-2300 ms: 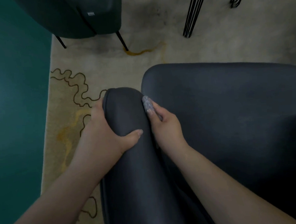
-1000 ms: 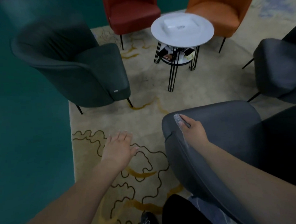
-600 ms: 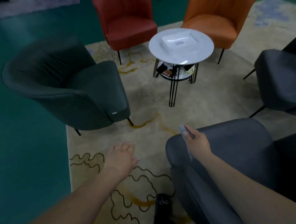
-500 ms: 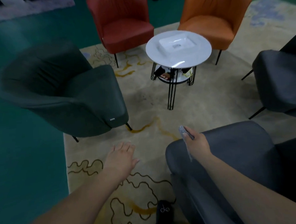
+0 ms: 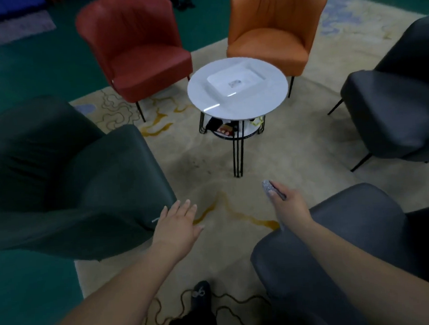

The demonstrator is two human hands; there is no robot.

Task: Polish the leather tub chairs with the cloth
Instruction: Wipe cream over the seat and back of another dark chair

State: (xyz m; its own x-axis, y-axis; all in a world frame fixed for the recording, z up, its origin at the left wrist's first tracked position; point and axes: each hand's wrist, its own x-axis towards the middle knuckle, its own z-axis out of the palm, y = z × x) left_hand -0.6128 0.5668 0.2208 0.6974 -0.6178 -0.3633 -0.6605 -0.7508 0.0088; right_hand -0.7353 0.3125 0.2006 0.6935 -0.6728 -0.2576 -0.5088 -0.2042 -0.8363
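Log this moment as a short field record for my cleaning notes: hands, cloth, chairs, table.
left hand: left hand open, fingers spread, beside the dark green chair
right hand: right hand grips the cloth
nearest chair: grey chair under the right forearm
other chairs: red chair, orange chair, black chair
table: round white table with a white tray
floor: beige rug

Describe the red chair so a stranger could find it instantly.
Start at the round white table in the middle of the beige patterned rug. Two bright chairs stand side by side behind it; the red leather tub chair is the left one. Its neighbour is orange, and all other chairs are dark.
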